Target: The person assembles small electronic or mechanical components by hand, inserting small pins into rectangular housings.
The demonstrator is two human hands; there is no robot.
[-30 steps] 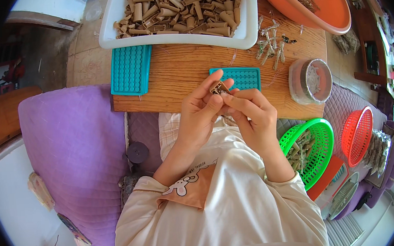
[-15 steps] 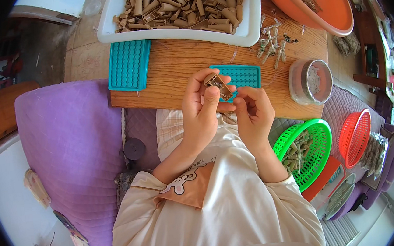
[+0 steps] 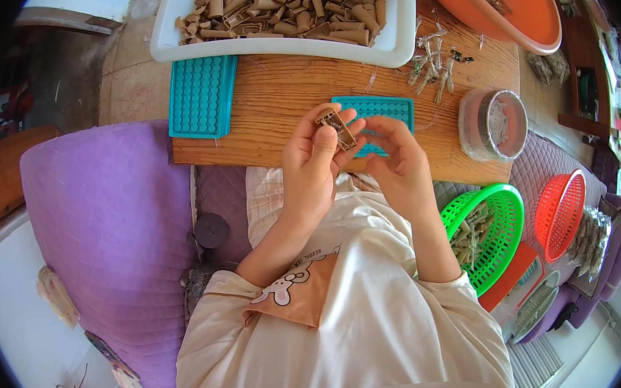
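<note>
My left hand [image 3: 306,166] is closed around a brown plastic half-shell casing [image 3: 339,131], hollow side up, with small dark and metallic parts inside. To its right, my right hand [image 3: 402,162] has its fingers apart, the fingertips close to the casing's lower end. I make out nothing between those fingers. Just beyond both hands lies a teal tray [image 3: 392,111] with rows of small round recesses, partly hidden by the fingers. A white tub [image 3: 283,53] at the far side holds many more brown casings [image 3: 266,20].
More teal trays [image 3: 202,92] sit stacked at the table's left edge. Small wired parts [image 3: 432,65] lie near an orange basin [image 3: 539,26]. A round clear container [image 3: 472,139] stands at the right. Beside the table are a green basket [image 3: 507,243] and a red basket [image 3: 562,212].
My right hand has opened from a pinch, its fingers spreading. The casing in my left hand has tilted a little and moved slightly left.
</note>
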